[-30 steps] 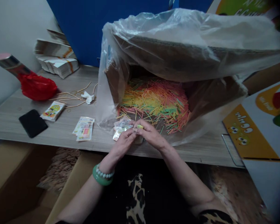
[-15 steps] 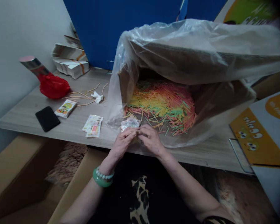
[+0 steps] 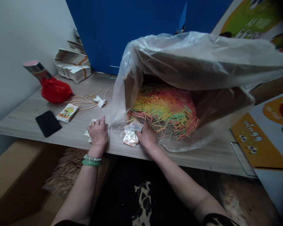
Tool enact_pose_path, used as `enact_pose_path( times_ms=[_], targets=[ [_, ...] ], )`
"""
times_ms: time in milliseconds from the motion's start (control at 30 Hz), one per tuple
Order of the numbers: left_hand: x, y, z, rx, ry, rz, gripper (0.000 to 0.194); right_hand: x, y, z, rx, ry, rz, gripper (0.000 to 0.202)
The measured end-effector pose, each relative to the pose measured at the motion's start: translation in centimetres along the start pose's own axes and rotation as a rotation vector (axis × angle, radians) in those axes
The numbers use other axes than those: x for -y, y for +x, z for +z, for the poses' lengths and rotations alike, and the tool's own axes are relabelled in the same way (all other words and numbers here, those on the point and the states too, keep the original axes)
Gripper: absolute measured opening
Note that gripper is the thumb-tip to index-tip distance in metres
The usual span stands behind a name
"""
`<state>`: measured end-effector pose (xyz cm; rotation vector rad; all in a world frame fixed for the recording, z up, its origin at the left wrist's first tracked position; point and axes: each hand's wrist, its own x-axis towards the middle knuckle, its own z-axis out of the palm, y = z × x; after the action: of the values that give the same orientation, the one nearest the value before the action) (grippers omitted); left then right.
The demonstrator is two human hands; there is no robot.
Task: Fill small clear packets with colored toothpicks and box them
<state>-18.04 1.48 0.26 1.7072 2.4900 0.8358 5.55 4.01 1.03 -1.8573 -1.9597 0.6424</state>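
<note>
My left hand (image 3: 98,133) is palm down over small printed packets (image 3: 86,133) near the table's front edge. Its fingers curl round them and hide most of them. My right hand (image 3: 148,135) rests at the right side of a small pile of shiny clear packets (image 3: 130,137). Its thumb presses the pile's edge, and the other fingertips are partly hidden. Just beyond that hand, thin coloured sticks (image 3: 165,106) in pink, yellow, orange and green lie heaped inside a tipped carton lined with a clear plastic bag (image 3: 193,47).
A black phone (image 3: 48,123) and a printed pack (image 3: 68,113) lie at left. Behind them are a red plastic bag (image 3: 56,91), beige cords (image 3: 85,101), crumpled white tissue (image 3: 99,101) and stacked cards (image 3: 73,70). An open cardboard box (image 3: 19,179) stands below; a printed carton (image 3: 261,138) stands right.
My hands were together in front of the clear packets. My left hand has moved left onto the printed packets; my right hand has stayed beside the clear pile, which is now more visible.
</note>
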Motion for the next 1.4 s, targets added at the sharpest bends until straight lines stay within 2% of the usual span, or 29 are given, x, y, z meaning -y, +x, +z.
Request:
enact_pose_path(
  times_ms=[100,200,267,333,433,500,533,567,633,700,733,800,900,1000,1033,1100,1167,1233,1400],
  targets=[
    [-0.4,-0.6,-0.1,-0.070,0.102,0.005,0.047,0.3,0.5,0.5,0.011,0.004,0.063,0.050],
    [-1.7,-2.3,0.0,-0.116,-0.102,0.042,0.034,-0.4,0.5,0.1,0.036,-0.005,0.102,0.039],
    [-3.1,-3.4,0.5,-0.037,-0.328,0.107,0.026,-1.1,0.3,-0.6,0.034,-0.021,0.047,0.032],
    [-4.8,-4.1,1.0,0.082,-0.519,0.134,0.020,-1.6,0.2,-1.2,-0.021,0.015,-0.060,0.031],
    [-7.1,-4.1,1.9,0.226,-0.713,0.109,0.028,-1.7,-0.1,-1.8,-0.070,0.211,-0.166,0.027],
    [-8.1,-3.7,2.2,0.337,-0.847,0.078,0.022,-1.2,0.0,-1.8,0.001,0.418,-0.154,0.018],
    [-8.4,-3.6,2.3,0.401,-0.922,0.041,0.013,-1.0,0.1,-1.7,0.050,0.539,-0.135,0.014],
    [-8.6,-3.5,2.3,0.461,-0.992,-0.011,0.013,-0.8,0.3,-1.5,0.096,0.664,-0.114,0.012],
    [-8.4,-3.4,1.9,0.535,-1.110,-0.142,0.027,-0.8,0.9,-1.3,0.186,0.872,-0.093,0.014],
    [-7.8,-3.5,1.4,0.536,-1.208,-0.255,0.027,-1.2,1.6,-1.2,0.275,0.955,-0.096,0.016],
    [-7.4,-3.5,1.0,0.527,-1.248,-0.289,0.025,-1.5,2.0,-1.3,0.293,0.937,-0.106,0.015],
    [-6.5,-3.7,0.5,0.523,-1.304,-0.323,0.026,-1.6,2.8,-1.5,0.238,0.785,-0.149,0.016],
    [-5.3,-3.7,0.5,0.526,-1.299,-0.285,0.028,0.1,4.4,-1.6,0.104,0.338,-0.329,0.018],
    [-4.6,-3.5,1.3,0.478,-1.086,-0.108,0.011,3.3,6.3,-1.0,0.182,-0.116,-0.579,0.022],
    [-4.5,-3.3,1.7,0.450,-0.974,-0.013,0.006,4.4,6.9,-0.6,0.229,-0.232,-0.615,0.023],
    [-4.4,-3.1,2.4,0.398,-0.760,0.182,0.009,6.1,7.9,0.0,0.306,-0.402,-0.619,0.024],
    [-4.3,-2.9,3.0,0.389,-0.609,0.318,0.014,6.9,8.5,0.5,0.332,-0.491,-0.607,0.026],
    [-4.1,-2.7,3.3,0.416,-0.511,0.358,0.017,6.7,8.8,0.6,0.317,-0.518,-0.623,0.027],
    [-3.5,-2.4,2.6,0.535,-0.384,0.255,0.017,4.0,9.4,-0.5,0.220,-0.530,-0.597,0.033]
  ],
)
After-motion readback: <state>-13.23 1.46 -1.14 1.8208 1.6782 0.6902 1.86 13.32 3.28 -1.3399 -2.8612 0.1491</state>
